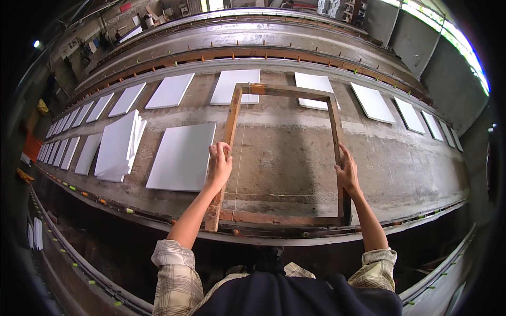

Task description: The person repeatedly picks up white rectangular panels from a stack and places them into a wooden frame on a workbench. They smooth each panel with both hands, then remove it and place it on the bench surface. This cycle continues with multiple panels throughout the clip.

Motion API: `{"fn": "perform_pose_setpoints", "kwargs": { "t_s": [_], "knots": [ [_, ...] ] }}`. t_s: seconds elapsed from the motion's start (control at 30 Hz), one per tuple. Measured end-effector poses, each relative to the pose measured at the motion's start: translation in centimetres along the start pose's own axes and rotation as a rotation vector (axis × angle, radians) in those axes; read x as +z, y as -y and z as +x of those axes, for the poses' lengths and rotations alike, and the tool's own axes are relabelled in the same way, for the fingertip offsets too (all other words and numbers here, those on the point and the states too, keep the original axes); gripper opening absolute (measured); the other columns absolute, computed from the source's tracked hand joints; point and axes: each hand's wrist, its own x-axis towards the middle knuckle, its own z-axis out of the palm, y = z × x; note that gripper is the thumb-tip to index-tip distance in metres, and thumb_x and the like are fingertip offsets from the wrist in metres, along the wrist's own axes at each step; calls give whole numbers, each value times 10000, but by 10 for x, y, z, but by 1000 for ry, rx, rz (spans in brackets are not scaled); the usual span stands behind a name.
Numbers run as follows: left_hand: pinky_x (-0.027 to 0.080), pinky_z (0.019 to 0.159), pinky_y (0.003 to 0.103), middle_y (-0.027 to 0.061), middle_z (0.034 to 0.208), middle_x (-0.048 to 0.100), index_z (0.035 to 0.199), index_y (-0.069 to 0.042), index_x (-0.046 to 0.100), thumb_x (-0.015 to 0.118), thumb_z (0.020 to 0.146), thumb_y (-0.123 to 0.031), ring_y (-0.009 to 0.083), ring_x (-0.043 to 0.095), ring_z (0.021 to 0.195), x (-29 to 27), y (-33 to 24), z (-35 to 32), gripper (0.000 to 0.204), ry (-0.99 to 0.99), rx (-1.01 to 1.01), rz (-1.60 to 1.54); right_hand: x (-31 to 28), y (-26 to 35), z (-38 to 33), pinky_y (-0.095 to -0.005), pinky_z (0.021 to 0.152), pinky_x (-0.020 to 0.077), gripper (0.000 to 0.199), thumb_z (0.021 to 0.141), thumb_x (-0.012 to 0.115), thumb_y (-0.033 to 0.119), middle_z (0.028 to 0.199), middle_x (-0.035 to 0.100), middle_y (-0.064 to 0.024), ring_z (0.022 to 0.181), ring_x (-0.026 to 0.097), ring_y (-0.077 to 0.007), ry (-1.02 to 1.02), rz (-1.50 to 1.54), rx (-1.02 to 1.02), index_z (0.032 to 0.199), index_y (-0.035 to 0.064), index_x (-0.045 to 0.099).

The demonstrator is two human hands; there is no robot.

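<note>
A rectangular wooden frame [284,91] lies on the long grey casting bed [295,152], open in the middle with bare bed surface showing inside. My left hand [220,163] grips the frame's left rail about halfway along. My right hand [348,171] holds the right rail at about the same height. A thin string [238,152] runs lengthwise inside the frame near the left rail. A white tile [184,156] lies flat just left of the frame, close to my left hand.
A stack of white tiles [118,147] stands further left. Rows of single white tiles [169,90] line the bed's far side and both ends. A metal rail with bolts [316,231] edges the bed in front of me. Factory walls rise behind.
</note>
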Motion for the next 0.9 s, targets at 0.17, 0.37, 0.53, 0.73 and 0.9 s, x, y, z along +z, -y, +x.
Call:
{"fn": "perform_pose_setpoints", "kwargs": {
  "t_s": [0.17,0.37,0.53,0.73,0.9],
  "knots": [
    [382,814,433,134,982,436,982,-63,382,647,688,80,333,430,949,10,4,-17,420,21,-53,34,4,-12,1,-439,1005,369,686,727,556,-79,1310,449,-178,1206,425,-374,81,91,42,1349,138,364],
    [413,781,445,148,983,423,998,-88,384,639,709,61,347,458,945,19,3,-22,413,31,-59,46,-2,-23,-1,-443,993,374,646,742,564,-62,1285,464,-199,1189,437,-382,106,26,4,1329,140,383],
    [427,783,435,137,978,428,983,-104,405,639,717,46,334,469,955,36,-10,-23,384,15,-68,41,-6,-46,-1,-423,992,372,617,747,587,-23,1275,481,-203,1190,436,-392,66,9,-77,1316,133,402],
    [422,794,439,132,975,439,962,-93,413,629,721,42,328,468,955,36,-6,-23,350,43,-64,60,-1,-60,-6,-439,1013,343,579,777,555,-10,1327,388,-245,1237,357,-424,122,19,-23,1316,134,396],
    [422,812,436,149,988,448,938,-79,428,600,732,62,333,473,980,37,-1,-25,303,33,25,101,-5,-61,-7,-467,1028,318,574,812,504,-27,1332,289,-350,1248,297,-486,270,-93,27,1327,195,383]
  ]
}}
